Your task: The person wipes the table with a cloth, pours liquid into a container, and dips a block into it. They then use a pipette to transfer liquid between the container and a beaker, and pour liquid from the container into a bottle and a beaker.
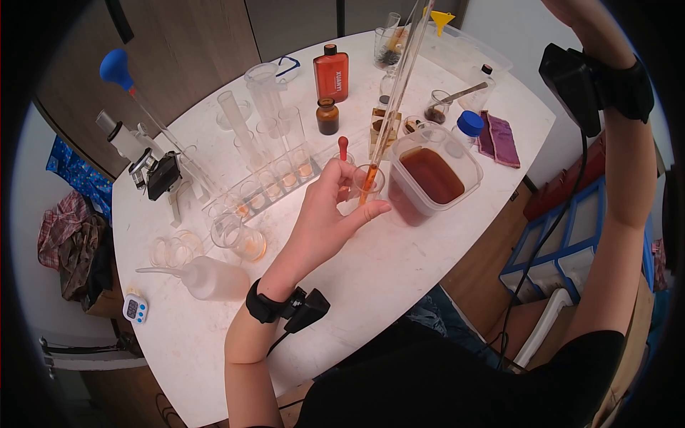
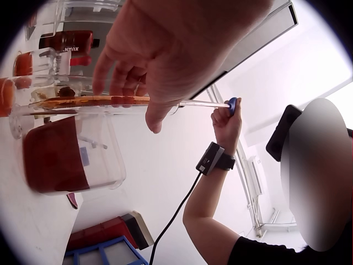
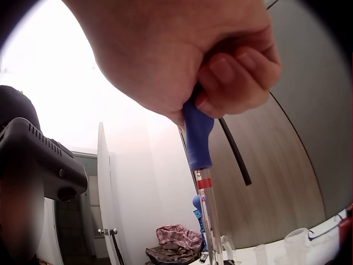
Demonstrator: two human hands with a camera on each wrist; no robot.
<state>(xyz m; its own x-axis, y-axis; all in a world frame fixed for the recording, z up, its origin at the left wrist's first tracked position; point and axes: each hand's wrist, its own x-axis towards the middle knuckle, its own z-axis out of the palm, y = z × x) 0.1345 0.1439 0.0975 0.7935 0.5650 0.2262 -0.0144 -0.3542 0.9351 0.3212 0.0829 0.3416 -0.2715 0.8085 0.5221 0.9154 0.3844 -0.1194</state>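
Observation:
My left hand (image 1: 321, 217) holds a clear glass cylinder (image 1: 369, 187) near its top, thumb on one side and fingers on the other. A long glass pipette (image 1: 403, 85) stands in the cylinder, with orange liquid (image 2: 94, 101) in its lower part. High above, my right hand (image 3: 231, 77) grips the blue rubber bulb (image 3: 198, 138) on the pipette's top end. A red band (image 3: 204, 183) marks the glass just below the bulb. Right beside the cylinder is a clear plastic tub (image 1: 467, 182) of dark red-brown liquid.
To the left stand a rack (image 1: 275, 189) of tubes with orange liquid, a beaker (image 1: 250, 246) and a wash bottle (image 1: 210, 278). Behind are a brown bottle (image 1: 327, 118) and a red bottle (image 1: 332, 75). A microscope (image 1: 153, 164) and another blue-bulbed pipette (image 1: 118, 69) are farther left.

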